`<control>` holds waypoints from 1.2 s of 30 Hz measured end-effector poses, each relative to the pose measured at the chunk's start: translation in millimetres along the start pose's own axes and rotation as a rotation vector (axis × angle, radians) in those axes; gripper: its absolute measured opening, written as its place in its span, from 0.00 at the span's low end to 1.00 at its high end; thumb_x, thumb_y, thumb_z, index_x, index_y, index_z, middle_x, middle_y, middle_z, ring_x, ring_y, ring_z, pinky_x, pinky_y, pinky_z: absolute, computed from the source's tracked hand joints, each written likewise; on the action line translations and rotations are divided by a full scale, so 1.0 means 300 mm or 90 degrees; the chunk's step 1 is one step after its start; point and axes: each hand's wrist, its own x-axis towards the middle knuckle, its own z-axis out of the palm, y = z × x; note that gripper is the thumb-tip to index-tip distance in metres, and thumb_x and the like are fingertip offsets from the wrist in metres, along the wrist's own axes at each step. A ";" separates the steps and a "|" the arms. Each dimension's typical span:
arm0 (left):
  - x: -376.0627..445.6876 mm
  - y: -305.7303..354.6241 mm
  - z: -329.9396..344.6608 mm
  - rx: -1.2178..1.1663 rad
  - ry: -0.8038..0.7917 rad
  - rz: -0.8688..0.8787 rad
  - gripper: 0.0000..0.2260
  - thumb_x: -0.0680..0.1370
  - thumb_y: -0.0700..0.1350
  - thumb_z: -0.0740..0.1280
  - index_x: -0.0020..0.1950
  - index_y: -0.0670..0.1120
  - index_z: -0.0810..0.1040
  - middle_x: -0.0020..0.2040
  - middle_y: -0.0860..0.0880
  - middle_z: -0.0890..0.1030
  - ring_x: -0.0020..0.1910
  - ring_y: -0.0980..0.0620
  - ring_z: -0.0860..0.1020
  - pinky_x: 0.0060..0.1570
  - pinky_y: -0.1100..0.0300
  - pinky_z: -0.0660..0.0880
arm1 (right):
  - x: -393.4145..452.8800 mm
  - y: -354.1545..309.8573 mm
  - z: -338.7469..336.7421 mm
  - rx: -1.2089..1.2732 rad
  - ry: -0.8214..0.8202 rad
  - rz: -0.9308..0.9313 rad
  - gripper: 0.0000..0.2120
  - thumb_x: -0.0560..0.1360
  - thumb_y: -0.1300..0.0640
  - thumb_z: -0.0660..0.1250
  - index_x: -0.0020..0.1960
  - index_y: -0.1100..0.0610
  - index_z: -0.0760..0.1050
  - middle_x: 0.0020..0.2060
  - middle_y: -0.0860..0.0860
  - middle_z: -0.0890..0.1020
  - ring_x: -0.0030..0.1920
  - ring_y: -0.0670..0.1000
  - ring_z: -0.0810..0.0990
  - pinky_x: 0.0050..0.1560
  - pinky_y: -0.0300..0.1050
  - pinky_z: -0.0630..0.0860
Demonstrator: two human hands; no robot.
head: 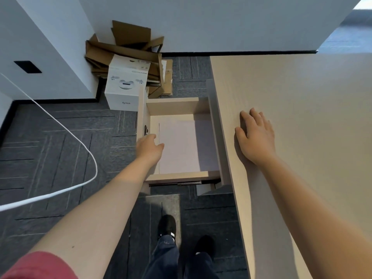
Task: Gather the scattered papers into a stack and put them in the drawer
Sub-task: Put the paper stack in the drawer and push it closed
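The drawer (173, 105) is pulled out to the left of the light wood desk (302, 97). A stack of white papers (179, 146) lies flat on the drawer's bottom. My left hand (150, 148) rests on the drawer's front panel beside its small metal handle (146, 130), thumb over the inner edge near the papers; whether it grips the panel I cannot tell. My right hand (256, 135) lies flat, fingers spread, on the desk top near its left edge, holding nothing.
A white PICO box (124, 85) and flattened cardboard (128, 47) stand against the wall beyond the drawer. A white cable (80, 141) arcs across the dark carpet on the left. My feet (167, 224) stand just in front of the drawer.
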 end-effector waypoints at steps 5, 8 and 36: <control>0.010 -0.053 -0.008 -0.111 0.004 -0.198 0.25 0.78 0.46 0.58 0.72 0.36 0.59 0.70 0.37 0.67 0.67 0.39 0.68 0.66 0.48 0.68 | -0.018 -0.003 -0.001 0.017 -0.003 0.000 0.24 0.80 0.53 0.52 0.74 0.54 0.55 0.76 0.54 0.54 0.77 0.55 0.47 0.76 0.51 0.44; 0.025 -0.057 -0.005 -0.184 -0.005 -0.241 0.21 0.80 0.42 0.56 0.70 0.34 0.63 0.68 0.36 0.71 0.65 0.39 0.71 0.60 0.51 0.70 | -0.028 0.006 -0.002 0.016 -0.004 -0.013 0.24 0.80 0.53 0.52 0.74 0.54 0.55 0.76 0.54 0.55 0.77 0.56 0.48 0.75 0.51 0.45; -0.063 0.222 0.307 -0.561 -0.366 -0.194 0.17 0.80 0.43 0.54 0.68 0.41 0.69 0.70 0.44 0.71 0.64 0.46 0.73 0.70 0.50 0.65 | -0.038 0.071 -0.003 -0.018 0.010 -0.089 0.24 0.79 0.50 0.50 0.75 0.50 0.53 0.77 0.51 0.54 0.77 0.51 0.48 0.75 0.46 0.44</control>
